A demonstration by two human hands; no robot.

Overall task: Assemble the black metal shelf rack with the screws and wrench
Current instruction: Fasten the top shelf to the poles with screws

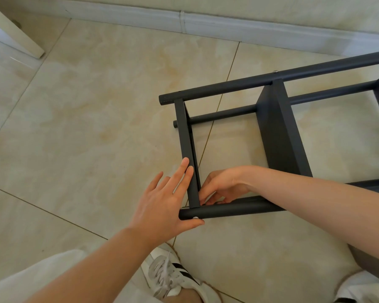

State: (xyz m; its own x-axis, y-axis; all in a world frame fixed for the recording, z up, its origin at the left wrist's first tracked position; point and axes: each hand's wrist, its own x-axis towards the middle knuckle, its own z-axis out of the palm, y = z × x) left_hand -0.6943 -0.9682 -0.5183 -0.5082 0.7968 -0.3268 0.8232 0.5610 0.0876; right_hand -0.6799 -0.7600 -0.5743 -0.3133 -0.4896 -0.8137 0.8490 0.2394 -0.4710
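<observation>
Glossy beige floor tiles meet a white baseboard.

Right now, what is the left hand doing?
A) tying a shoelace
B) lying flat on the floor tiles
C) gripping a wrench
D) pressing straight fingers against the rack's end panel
D: the left hand lays straight fingers against the end panel, thumb under the near tube by a screw head.

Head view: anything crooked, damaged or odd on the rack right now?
Nothing bent or damaged. The rack lies on its side on the floor, joints looking square. Only note: the far-rail screw seems to stand slightly proud, maybe not fully tightened.
</observation>
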